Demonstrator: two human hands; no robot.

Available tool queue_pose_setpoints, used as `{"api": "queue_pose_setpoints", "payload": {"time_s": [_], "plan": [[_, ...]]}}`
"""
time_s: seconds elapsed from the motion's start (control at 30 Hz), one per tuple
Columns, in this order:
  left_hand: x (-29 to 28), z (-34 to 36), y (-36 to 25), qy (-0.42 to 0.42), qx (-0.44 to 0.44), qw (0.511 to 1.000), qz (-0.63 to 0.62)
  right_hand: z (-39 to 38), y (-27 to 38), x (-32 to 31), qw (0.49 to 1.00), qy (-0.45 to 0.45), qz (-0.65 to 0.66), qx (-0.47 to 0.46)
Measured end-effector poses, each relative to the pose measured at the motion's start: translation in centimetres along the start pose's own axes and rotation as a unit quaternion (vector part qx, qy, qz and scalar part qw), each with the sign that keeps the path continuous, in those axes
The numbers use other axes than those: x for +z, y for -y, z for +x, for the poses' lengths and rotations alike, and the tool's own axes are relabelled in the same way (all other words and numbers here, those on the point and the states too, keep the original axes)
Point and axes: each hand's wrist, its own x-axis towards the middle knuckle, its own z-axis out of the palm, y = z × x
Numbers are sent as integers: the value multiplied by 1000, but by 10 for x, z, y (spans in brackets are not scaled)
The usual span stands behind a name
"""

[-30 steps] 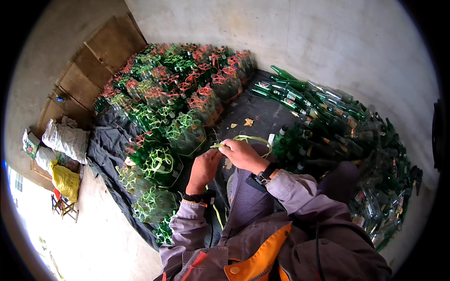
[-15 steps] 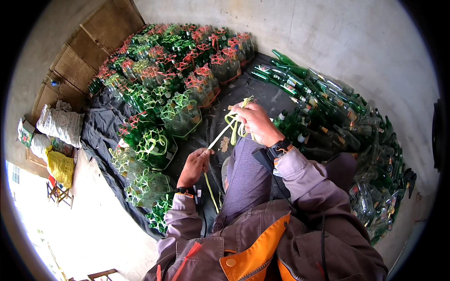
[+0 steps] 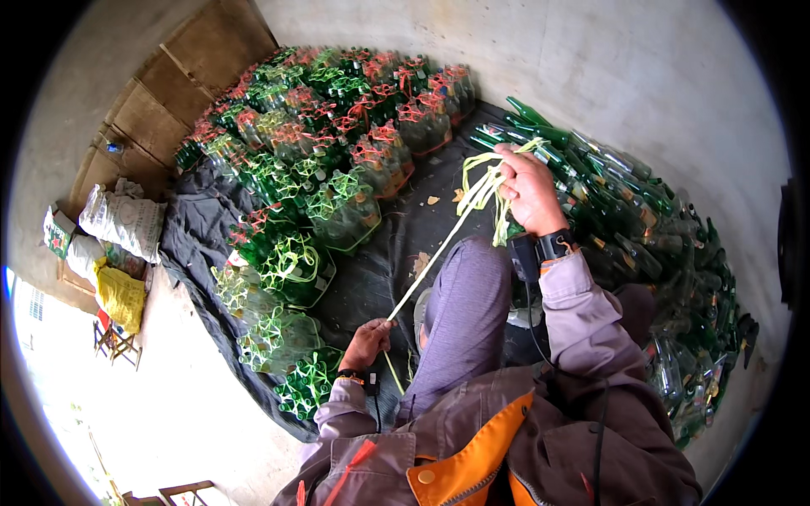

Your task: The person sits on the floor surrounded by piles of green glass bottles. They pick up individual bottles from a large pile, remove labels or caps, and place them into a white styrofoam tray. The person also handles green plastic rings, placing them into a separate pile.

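A pale yellow-green plastic strap (image 3: 433, 263) runs taut and slanting between my two hands. My right hand (image 3: 531, 187), raised in front of the loose bottles, is closed on a looped bunch of this strap, with several loops hanging beside the fingers. Lower down and to the left, my left hand (image 3: 368, 344) pinches the strap, and a free end dangles below it beside my bent knee. Close to my left hand stand tied bundles of green bottles (image 3: 308, 384) and clear bottles (image 3: 283, 337), bound around the necks with green strap.
Many bundles with red and green ties (image 3: 337, 110) stand at the back left. A heap of loose bottles (image 3: 624, 211) lies along the right wall. Black sheeting (image 3: 371, 278) covers the floor. White sacks (image 3: 122, 221), a yellow sack (image 3: 120, 295) and a small wooden stool (image 3: 118, 344) are at the left.
My right hand has moved up and to the right with the bunch, away from my left hand. The stretch of strap between them is now longer. The whole view has shifted slightly.
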Motion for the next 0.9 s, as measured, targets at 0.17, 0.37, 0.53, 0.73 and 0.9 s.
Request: {"api": "queue_pose_setpoints", "payload": {"time_s": [0.17, 0.37, 0.53, 0.73, 0.9], "plan": [[-8, -6, 17, -14, -21, 999, 25, 7, 18, -1, 996, -75, 13, -46], [14, -4, -30, -56, 34, 996, 64, -5, -7, 15, 987, -46, -116, -101], [36, 9, -89, -59, 114, 983, 132, -11, -80, 21, 929, 96, -328, -143], [65, 18, -136, -31, 161, 968, 192, -45, -113, 43, 862, 187, -446, -150], [68, 27, -149, -67, 210, 928, 300, -53, -129, 44, 810, 236, -522, -125]]}}
